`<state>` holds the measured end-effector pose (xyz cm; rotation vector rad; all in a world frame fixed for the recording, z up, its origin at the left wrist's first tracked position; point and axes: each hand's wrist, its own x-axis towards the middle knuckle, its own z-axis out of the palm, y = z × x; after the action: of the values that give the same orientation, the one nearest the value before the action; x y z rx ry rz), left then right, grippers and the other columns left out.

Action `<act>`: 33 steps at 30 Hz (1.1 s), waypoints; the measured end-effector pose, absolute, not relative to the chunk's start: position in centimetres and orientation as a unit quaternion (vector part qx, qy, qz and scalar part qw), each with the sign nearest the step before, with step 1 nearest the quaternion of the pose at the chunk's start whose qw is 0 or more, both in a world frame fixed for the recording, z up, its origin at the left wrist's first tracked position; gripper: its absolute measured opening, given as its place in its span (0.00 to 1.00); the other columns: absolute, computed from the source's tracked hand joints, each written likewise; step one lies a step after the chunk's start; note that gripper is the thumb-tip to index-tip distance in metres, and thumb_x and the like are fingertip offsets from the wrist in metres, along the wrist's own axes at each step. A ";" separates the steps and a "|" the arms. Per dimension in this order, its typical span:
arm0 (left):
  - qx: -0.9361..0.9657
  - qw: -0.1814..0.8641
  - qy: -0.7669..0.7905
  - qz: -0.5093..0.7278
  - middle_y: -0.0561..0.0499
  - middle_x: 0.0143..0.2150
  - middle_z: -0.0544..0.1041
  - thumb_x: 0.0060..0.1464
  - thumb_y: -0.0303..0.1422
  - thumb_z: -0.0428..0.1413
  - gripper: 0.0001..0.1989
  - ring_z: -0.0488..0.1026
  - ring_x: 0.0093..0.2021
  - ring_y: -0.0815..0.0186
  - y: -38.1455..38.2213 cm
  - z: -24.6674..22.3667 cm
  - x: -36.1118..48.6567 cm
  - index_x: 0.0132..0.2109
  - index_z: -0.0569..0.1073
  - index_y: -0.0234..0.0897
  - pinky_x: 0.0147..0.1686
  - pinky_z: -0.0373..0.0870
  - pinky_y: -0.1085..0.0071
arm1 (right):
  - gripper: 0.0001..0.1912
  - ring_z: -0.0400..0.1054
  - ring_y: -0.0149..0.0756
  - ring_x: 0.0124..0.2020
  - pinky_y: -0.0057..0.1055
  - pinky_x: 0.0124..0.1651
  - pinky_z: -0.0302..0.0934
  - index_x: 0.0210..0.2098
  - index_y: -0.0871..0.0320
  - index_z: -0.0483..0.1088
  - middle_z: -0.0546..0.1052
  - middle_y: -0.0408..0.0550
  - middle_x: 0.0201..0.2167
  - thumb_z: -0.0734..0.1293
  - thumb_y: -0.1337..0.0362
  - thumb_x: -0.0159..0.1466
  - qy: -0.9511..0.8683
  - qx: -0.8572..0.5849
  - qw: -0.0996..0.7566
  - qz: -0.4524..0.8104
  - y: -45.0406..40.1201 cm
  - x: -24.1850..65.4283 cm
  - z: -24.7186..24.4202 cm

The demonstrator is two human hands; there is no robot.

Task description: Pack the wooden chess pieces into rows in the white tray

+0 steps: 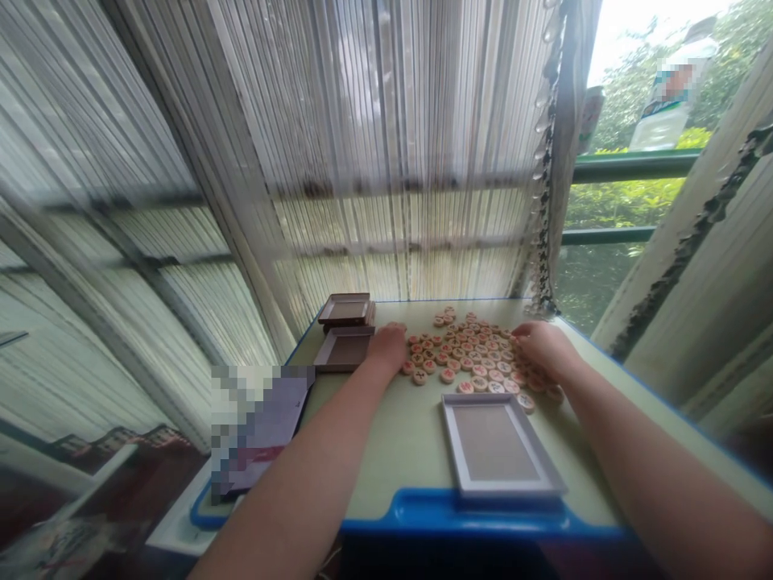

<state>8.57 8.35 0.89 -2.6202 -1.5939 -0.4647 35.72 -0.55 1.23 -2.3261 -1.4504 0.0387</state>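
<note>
Many round wooden xiangqi pieces (465, 350) with red and black characters lie spread in a loose single layer on the table. My left hand (387, 348) rests against the left edge of the spread, its fingers lightly bent and partly hidden. On the right edge, my right hand (547, 348) lies over some pieces with its fingers reaching inward. Nothing is visibly held in either hand. In front of the pieces is a shallow box lid or tray (498, 443) with a pale rim and a grey-brown inside.
Another shallow tray (344, 350) sits left of my left hand, with a small stack of similar boxes (347, 308) behind it. A partly blurred-out flat item (271, 431) lies at the left edge. The table (386, 451) has a raised blue rim; string curtains (392, 145) hang behind.
</note>
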 end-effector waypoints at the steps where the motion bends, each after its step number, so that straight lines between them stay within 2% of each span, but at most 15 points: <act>1: -0.847 0.020 -0.511 -0.147 0.43 0.49 0.73 0.49 0.18 0.44 0.22 0.70 0.48 0.63 8.3 1.0 8.6 0.49 0.71 0.34 0.49 0.65 0.70 | 0.16 0.70 0.41 0.39 0.30 0.39 0.60 0.37 0.58 0.76 0.78 0.51 0.38 0.60 0.68 0.53 -0.519 -0.831 0.201 0.013 -0.6 35.7 1.2; 6: -0.837 0.018 -0.533 -0.123 0.43 0.48 0.74 0.54 0.22 0.42 0.23 0.71 0.47 0.60 7.7 1.5 8.7 0.54 0.68 0.40 0.45 0.68 0.66 | 0.16 0.70 0.40 0.37 0.30 0.38 0.60 0.37 0.58 0.76 0.78 0.51 0.37 0.60 0.67 0.53 -0.522 -0.828 0.204 0.015 -0.6 35.9 1.1; 9: -0.829 0.020 -0.544 -0.126 0.42 0.45 0.75 0.55 0.23 0.42 0.21 0.72 0.46 0.60 7.6 1.6 8.7 0.52 0.70 0.39 0.43 0.68 0.66 | 0.16 0.70 0.40 0.36 0.30 0.37 0.60 0.37 0.58 0.76 0.78 0.51 0.36 0.60 0.66 0.53 -0.523 -0.828 0.200 0.020 -0.5 35.9 1.0; 13: -0.824 0.012 -0.545 -0.156 0.42 0.44 0.76 0.53 0.22 0.46 0.19 0.72 0.46 0.61 7.9 1.3 8.7 0.50 0.72 0.36 0.45 0.67 0.68 | 0.15 0.70 0.41 0.38 0.30 0.38 0.60 0.37 0.58 0.76 0.78 0.51 0.37 0.61 0.66 0.53 -0.526 -0.825 0.208 0.011 -0.5 35.9 1.0; 23: -0.834 0.002 -0.529 -0.157 0.44 0.40 0.76 0.51 0.29 0.51 0.10 0.72 0.42 0.62 8.2 1.4 8.9 0.38 0.76 0.36 0.42 0.67 0.69 | 0.16 0.69 0.41 0.40 0.30 0.40 0.60 0.38 0.58 0.76 0.77 0.50 0.39 0.59 0.66 0.55 -0.528 -0.825 0.202 0.003 -0.6 35.5 1.5; 29: -0.845 0.001 -0.512 -0.156 0.45 0.41 0.76 0.51 0.32 0.52 0.10 0.72 0.41 0.62 7.9 1.6 8.9 0.38 0.77 0.37 0.42 0.68 0.69 | 0.16 0.70 0.41 0.40 0.30 0.39 0.60 0.38 0.57 0.76 0.77 0.50 0.38 0.59 0.65 0.55 -0.521 -0.828 0.207 0.003 -0.7 35.2 1.8; 33: -0.844 -0.036 -0.512 -0.157 0.46 0.39 0.77 0.49 0.33 0.53 0.11 0.73 0.41 0.63 8.2 1.6 8.9 0.38 0.78 0.38 0.42 0.68 0.70 | 0.16 0.70 0.42 0.39 0.31 0.39 0.60 0.38 0.58 0.76 0.77 0.51 0.38 0.59 0.65 0.54 -0.525 -0.826 0.206 0.003 -0.7 35.2 1.7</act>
<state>8.94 8.24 1.62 -2.7128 -1.6470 -0.5057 35.23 -0.73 1.74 -2.3000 -1.4635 0.0093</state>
